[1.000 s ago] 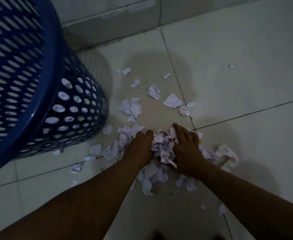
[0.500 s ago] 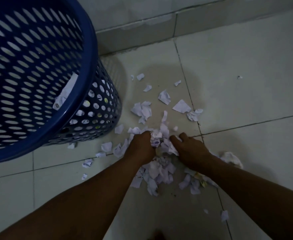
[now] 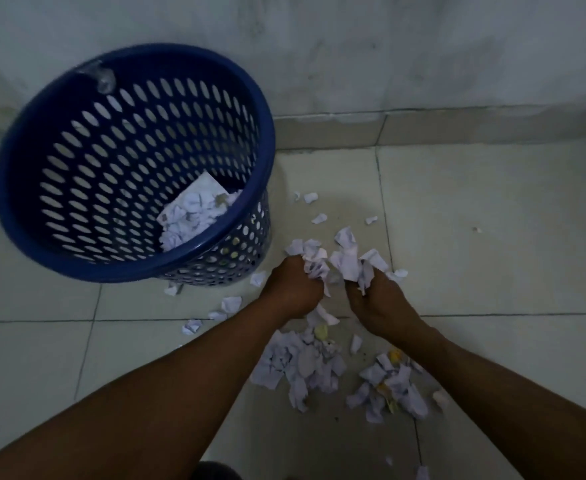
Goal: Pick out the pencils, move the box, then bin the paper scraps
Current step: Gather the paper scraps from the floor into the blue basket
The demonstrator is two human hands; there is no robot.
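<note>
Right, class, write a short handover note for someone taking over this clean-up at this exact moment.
Left hand and right hand: each grips part of a handful of paper scraps, held just right of the blue bin.
Done: some binned scraps already lie inside it. Pencils and box are not in view.
Left: drop this handful in, then gather the loose piles and stray bits from the floor.
</note>
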